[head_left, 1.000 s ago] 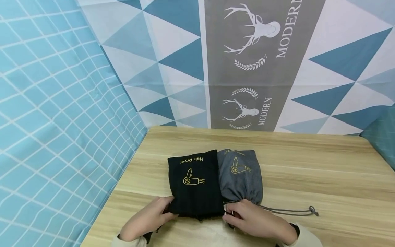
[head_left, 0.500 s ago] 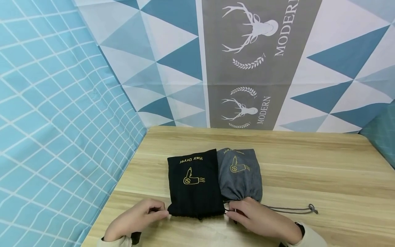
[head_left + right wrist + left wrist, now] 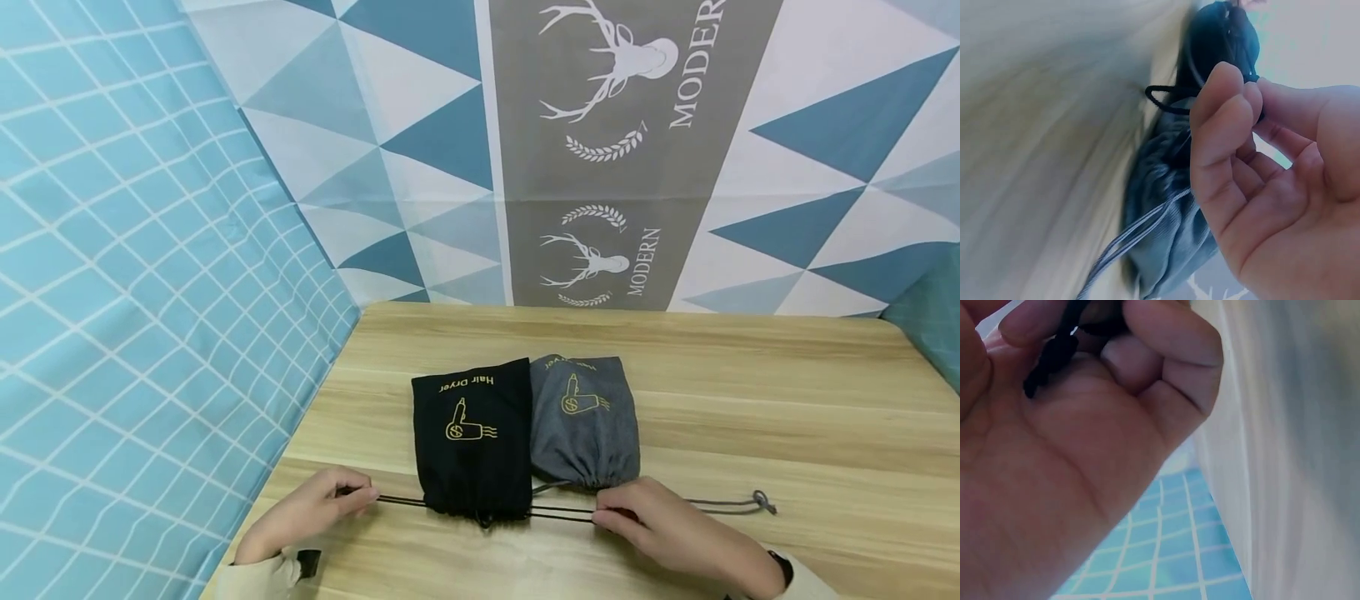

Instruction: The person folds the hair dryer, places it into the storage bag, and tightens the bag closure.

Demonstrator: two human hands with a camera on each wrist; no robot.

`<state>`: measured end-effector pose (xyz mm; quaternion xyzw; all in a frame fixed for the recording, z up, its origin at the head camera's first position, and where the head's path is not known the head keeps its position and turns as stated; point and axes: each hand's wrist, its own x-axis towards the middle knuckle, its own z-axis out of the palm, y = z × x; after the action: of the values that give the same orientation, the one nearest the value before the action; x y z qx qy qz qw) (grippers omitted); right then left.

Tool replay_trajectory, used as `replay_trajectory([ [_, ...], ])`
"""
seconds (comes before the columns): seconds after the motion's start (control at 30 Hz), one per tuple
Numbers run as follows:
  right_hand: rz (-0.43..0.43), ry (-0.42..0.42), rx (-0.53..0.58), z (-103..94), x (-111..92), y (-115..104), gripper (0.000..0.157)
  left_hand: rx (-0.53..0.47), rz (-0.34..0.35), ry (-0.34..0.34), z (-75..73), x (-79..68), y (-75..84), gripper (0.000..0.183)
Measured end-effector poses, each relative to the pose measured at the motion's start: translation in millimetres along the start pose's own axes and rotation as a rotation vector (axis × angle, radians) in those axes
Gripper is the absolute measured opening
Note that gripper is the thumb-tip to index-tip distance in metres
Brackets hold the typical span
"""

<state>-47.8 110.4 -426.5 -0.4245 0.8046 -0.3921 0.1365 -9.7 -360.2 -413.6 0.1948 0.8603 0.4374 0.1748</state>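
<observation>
A black drawstring bag (image 3: 474, 454) with a yellow hair dryer print lies on the wooden table, its gathered mouth toward me. From its left corner a pair of black cords (image 3: 401, 500) runs to my left hand (image 3: 306, 512), which pinches them. In the left wrist view a knotted black cord end (image 3: 1054, 356) hangs against the palm. Another pair of cords (image 3: 561, 513) stretches taut from the right corner to my right hand (image 3: 660, 525), pinched between thumb and fingers. A black loop (image 3: 1169, 100) sticks out beside those fingers in the right wrist view.
A grey drawstring bag (image 3: 588, 425) with the same print lies against the black bag's right side, partly under it. Its grey cord (image 3: 738, 504) trails right past my right hand. Patterned cloth (image 3: 420, 150) hangs behind the table (image 3: 750, 375), blue checked cloth (image 3: 150, 250) at left.
My left hand let go of the bag's corner and moved left, now pinching its cords. My right hand moved right. The cords are drawn out both sides and the bag's mouth has narrowed.
</observation>
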Motion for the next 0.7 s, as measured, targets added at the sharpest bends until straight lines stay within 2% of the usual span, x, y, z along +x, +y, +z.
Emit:
replay_trajectory([
  [0.13,0.058,-0.010,0.029,-1.9,-11,6,0.027,0.017,-0.003,0.002,-3.0,-2.7,-7.9,0.034],
  [0.3,0.112,0.019,0.057,-2.9,-20,10,0.031,0.029,-0.010,-0.002,-13.8,-8.7,-22.1,0.035],
  [0.43,0.139,0.032,0.127,-5.1,-26,14,0.031,0.072,-0.008,0.033,-20.6,-12.2,-31.2,0.035],
  [0.6,0.137,0.055,0.246,-2.5,-30,15,0.028,0.129,-0.049,0.096,-19.3,-14.2,-32.8,0.035],
  [0.7,0.152,0.093,0.232,0.9,-31,13,0.026,0.114,-0.082,0.095,-14.6,-10.6,-29.4,0.033],
])
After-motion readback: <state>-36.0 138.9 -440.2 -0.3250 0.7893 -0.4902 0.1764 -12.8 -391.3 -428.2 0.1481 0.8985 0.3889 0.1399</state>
